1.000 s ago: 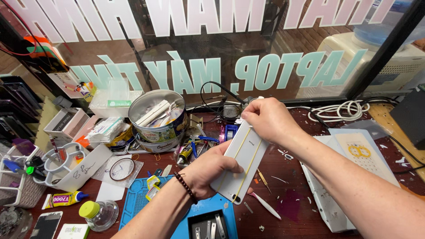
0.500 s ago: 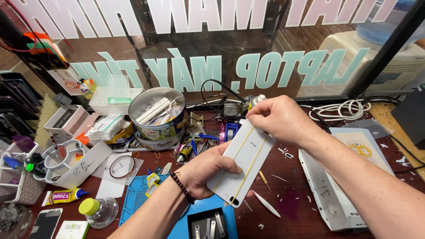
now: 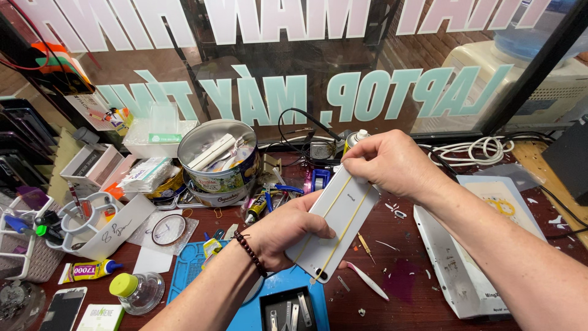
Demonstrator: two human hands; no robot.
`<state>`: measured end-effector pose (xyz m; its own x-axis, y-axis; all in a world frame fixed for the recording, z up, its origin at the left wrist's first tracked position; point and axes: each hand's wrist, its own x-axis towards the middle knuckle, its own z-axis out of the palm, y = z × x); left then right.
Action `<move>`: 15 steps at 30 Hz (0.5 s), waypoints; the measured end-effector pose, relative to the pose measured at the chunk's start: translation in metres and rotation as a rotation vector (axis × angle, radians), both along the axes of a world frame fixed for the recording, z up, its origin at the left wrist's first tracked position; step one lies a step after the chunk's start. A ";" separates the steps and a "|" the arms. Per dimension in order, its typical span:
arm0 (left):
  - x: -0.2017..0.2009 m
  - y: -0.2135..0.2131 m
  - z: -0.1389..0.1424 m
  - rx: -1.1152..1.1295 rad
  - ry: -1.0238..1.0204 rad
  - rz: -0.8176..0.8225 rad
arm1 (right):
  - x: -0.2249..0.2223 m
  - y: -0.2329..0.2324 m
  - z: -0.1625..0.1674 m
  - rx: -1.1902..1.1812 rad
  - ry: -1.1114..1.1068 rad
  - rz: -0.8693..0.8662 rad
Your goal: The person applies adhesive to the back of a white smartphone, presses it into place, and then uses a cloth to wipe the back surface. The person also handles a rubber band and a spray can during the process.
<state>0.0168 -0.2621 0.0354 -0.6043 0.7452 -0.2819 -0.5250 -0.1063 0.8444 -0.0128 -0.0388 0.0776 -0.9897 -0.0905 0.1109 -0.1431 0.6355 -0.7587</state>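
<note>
Two bare forearms reach in over a dark red workbench, the right one long and slanting up from the lower right corner, the left one rising from the bottom edge with a dark bead bracelet at its wrist. Between them sits a white phone, held back side up just above the bench, its long axis tilted from lower left to upper right, the camera end pointing toward the person. Thin yellow rubber bands run lengthwise along that back. The left hand clasps the phone's left edge, fingers curled under and thumb laid across the white surface. The right hand grips the phone's far end, knuckles bent, fingertips pinching down at the top edge where the bands cross. Left of the phone stands a round tin filled with parts; below the phone lies a blue work mat, and right of the phone rests a white flat box.
</note>
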 end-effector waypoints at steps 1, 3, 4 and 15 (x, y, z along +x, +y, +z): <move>0.000 -0.001 0.001 -0.020 -0.004 0.004 | -0.001 0.000 -0.001 -0.010 -0.003 0.002; -0.001 -0.001 0.002 -0.058 -0.010 0.015 | -0.003 0.001 -0.002 -0.021 -0.009 -0.014; -0.001 -0.001 0.003 -0.035 -0.011 0.016 | -0.005 0.002 -0.002 -0.022 -0.014 -0.033; -0.001 0.001 -0.011 0.180 -0.068 0.093 | 0.003 0.003 0.002 -0.214 -0.084 -0.055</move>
<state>0.0160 -0.2612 0.0246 -0.6566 0.7294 -0.1919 -0.5611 -0.3023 0.7706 -0.0099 -0.0358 0.0795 -0.9990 -0.0195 0.0392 -0.0437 0.4639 -0.8848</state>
